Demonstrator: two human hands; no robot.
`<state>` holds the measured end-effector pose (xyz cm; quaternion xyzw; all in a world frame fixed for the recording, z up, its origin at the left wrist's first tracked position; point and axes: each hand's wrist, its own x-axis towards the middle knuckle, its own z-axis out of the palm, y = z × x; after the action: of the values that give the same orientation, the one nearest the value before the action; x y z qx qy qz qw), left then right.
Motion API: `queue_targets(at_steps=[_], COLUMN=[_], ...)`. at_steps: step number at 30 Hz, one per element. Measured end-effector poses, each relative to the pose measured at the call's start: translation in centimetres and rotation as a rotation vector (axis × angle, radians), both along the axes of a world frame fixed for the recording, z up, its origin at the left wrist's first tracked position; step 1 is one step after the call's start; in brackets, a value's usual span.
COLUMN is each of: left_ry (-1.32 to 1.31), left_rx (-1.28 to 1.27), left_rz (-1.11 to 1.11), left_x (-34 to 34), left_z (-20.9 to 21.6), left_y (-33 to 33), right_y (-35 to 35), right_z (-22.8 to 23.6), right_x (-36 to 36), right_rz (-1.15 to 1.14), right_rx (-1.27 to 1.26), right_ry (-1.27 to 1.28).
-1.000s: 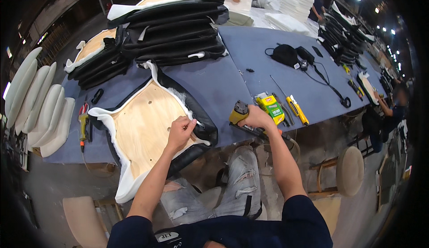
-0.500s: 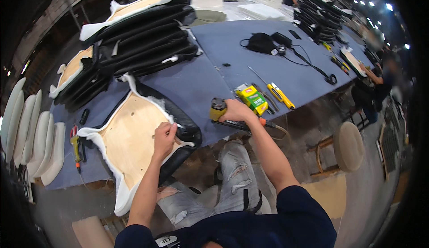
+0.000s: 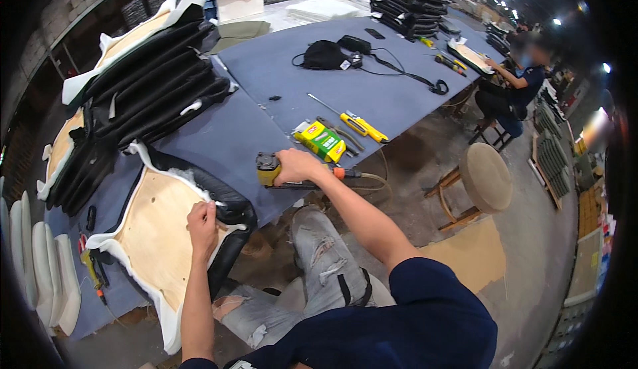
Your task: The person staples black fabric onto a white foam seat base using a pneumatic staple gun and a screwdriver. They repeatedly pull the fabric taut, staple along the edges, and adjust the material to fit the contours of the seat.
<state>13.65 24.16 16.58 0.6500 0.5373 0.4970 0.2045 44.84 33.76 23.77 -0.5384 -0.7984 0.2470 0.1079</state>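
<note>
A chair seat lies upside down at the table's near left, its bare wooden panel (image 3: pixel 154 226) facing up. White padding (image 3: pixel 163 312) and a black cover (image 3: pixel 232 219) fold round the panel's edges. My left hand (image 3: pixel 203 228) is closed at the panel's right side, its fingers pinching the cover's edge by a white tuft. To the right, my right hand (image 3: pixel 298 167) wraps round a yellow and black staple gun (image 3: pixel 268 169) with an air hose. The gun is at the table's front edge, apart from the seat.
Black seats (image 3: pixel 149 96) are stacked at left. A yellow-green box (image 3: pixel 321 141), a screwdriver (image 3: pixel 345 120) and a yellow cutter (image 3: pixel 369 128) lie right of centre. Another yellow tool (image 3: pixel 91 266) lies far left. A round stool (image 3: pixel 486 177) stands at right; co-workers (image 3: pixel 522 83) work beyond.
The view has swung to the right, so the table and seat appear farther left. Both hands keep about the same places relative to the seat and the staple gun.
</note>
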Motion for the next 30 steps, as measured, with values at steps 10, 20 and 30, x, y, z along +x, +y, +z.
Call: queue_targets(at_steps=[10, 20, 30], left_ry=[-0.032, 0.002, 0.025], left_rx=[-0.015, -0.043, -0.019], left_rz=[-0.020, -0.001, 0.001], left_x=[0.7, 0.3, 0.2], left_z=[0.6, 0.8, 1.0], left_y=[-0.3, -0.8, -0.4], right_y=[-0.4, -0.4, 0.2], right_z=[0.3, -0.2, 0.4], right_x=[0.0, -0.3, -0.3], right_rz=[-0.016, -0.024, -0.016], right_rx=[-0.014, -0.034, -0.034], right_ry=[-0.016, -0.074, -0.027])
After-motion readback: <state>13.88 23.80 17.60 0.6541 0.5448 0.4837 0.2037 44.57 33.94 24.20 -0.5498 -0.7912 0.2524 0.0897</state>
